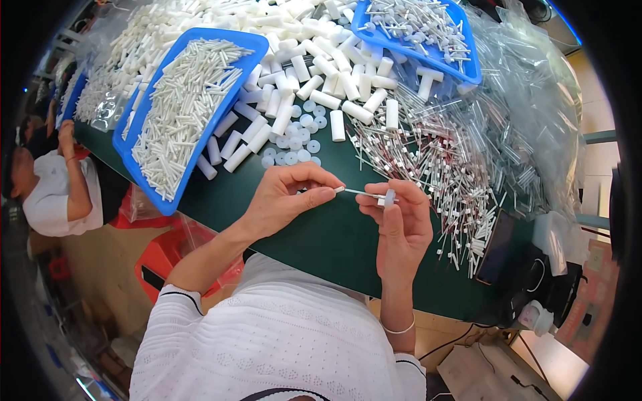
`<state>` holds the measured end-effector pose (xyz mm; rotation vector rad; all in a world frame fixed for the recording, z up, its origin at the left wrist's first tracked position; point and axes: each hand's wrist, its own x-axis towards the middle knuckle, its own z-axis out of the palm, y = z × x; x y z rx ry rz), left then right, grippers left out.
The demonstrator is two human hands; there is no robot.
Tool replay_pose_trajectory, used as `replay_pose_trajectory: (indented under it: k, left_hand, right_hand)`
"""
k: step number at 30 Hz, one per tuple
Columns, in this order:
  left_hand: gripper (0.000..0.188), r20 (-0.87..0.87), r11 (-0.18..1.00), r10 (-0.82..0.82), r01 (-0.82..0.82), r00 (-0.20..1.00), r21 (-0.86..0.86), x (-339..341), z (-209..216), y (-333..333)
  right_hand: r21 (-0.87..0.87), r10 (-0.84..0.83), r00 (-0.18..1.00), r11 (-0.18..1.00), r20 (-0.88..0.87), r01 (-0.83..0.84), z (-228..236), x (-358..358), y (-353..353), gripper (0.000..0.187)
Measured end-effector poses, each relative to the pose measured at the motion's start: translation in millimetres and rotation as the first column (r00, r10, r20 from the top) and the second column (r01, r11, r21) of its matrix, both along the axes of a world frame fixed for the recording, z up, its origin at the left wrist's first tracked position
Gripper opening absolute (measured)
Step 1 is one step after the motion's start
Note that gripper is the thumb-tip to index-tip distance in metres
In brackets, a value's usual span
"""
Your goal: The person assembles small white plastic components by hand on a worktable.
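Over the dark green table (pixel 321 257), my left hand (pixel 277 197) pinches a small white stick (pixel 340 190) between thumb and fingertips. The stick meets the left end of a thin pale rod (pixel 361 193). My right hand (pixel 404 224) grips that rod near its other end, where a translucent white disc (pixel 390 198) sits around it. A small white block (pixel 381 201) shows beside the disc, partly covered by fingers. Similar loose discs (pixel 294 142) lie just beyond my left hand. Thin rods with white blocks (pixel 435 167) are heaped beyond and right of my right hand.
A blue tray (pixel 257 44) of small white sticks stands at the left. Thick white cylinders (pixel 338 125) pile up behind. Another blue tray (pixel 473 63) holds disc-ended rods. Clear plastic bags (pixel 535 100) and a phone (pixel 495 247) lie right. A co-worker (pixel 57 190) sits far left.
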<state>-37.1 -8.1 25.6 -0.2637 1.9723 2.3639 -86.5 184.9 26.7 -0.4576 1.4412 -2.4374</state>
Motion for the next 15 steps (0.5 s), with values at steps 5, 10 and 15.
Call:
replay_pose_trajectory:
  k: [5,10,15]
  left_hand:
    - [0.012,-0.120,0.990,0.005,-0.022,0.993,-0.141,5.7,-2.3,4.2]
    - [0.012,-0.338,0.878,-0.026,-0.140,0.941,-0.459,5.8,4.0,12.7]
    - [0.011,-0.302,0.815,-0.149,-0.056,0.942,-0.577,18.4,12.3,10.3]
  right_hand:
    - [0.046,0.004,1.000,0.999,0.018,-0.005,-2.0,8.8,-1.3,0.027]
    - [0.311,-0.027,1.000,0.950,-0.003,0.026,-2.2,19.0,-0.1,0.025]
    - [0.501,0.155,0.986,0.849,0.065,-0.167,-8.2,13.8,4.2,0.016]
